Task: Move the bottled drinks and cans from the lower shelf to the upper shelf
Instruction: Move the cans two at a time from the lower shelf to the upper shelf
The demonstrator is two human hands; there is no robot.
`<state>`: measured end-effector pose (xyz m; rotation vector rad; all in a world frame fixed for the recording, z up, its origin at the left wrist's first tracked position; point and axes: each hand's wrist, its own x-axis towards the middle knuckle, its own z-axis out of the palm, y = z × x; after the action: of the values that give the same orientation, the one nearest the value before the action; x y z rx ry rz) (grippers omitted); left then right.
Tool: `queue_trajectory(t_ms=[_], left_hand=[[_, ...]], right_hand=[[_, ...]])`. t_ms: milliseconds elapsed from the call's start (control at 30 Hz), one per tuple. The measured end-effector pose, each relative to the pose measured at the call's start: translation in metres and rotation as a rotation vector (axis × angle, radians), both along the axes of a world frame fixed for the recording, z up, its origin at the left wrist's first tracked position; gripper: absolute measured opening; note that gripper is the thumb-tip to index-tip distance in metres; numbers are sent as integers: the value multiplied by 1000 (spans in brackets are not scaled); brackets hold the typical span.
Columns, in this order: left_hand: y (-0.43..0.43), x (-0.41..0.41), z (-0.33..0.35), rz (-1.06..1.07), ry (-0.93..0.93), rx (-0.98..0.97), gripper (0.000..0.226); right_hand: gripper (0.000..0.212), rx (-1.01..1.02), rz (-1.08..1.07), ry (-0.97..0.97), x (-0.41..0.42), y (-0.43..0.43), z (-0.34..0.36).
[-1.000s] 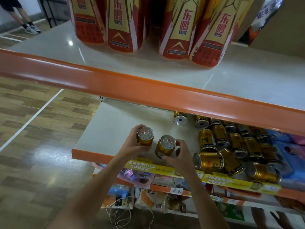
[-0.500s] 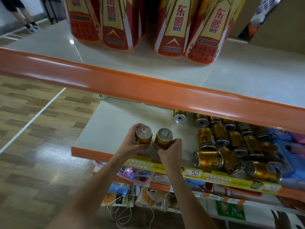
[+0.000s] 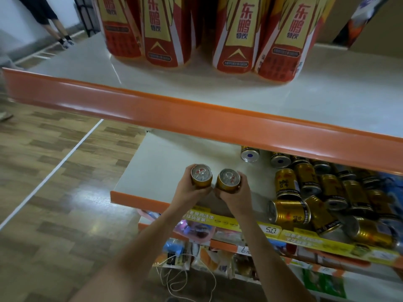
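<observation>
Fingers of left hand [image 3: 187, 192] curled round left can [image 3: 201, 177], fingers of right hand [image 3: 236, 198] round right can [image 3: 229, 181], both upright, side by side above front of lower shelf [image 3: 157, 168], below upper shelf [image 3: 218, 93]

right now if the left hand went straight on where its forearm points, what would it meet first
Probably bare lower shelf board: the left hand, gripping a gold can, aims inward across it. A back-row can lies near that line, depth unclear.
</observation>
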<state>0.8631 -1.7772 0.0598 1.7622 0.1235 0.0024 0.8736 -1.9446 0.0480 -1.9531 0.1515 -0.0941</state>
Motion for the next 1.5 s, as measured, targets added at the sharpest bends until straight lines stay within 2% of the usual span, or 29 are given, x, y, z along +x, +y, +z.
queue_trajectory(t_ms=[267,400,733,1033,1200,1333,1500], left_hand=[[-1,4,19,61,43,34,69],[-12,-3,41,171,38,-84,63],[-48,-43,64,198,38,-122,59],[-67,-83,85,70,0,-40,67],[-68,-118,107,-76,-43,35,60],[-72,-138,131,-125,-58,-28,61],[-86,-156,168,-178,-110,-58,67]], right_hand=[[64,-14,19,-18,1,-8,13],[68,80,35,-71,-7,-19,23],[63,118,44,-98,-41,-48,45],[64,83,6,-79,-97,-59,78],[63,97,-22,-92,-138,-65,103],[64,137,-57,-92,-166,-77,121],[53,126,-49,-164,-196,-87,153]])
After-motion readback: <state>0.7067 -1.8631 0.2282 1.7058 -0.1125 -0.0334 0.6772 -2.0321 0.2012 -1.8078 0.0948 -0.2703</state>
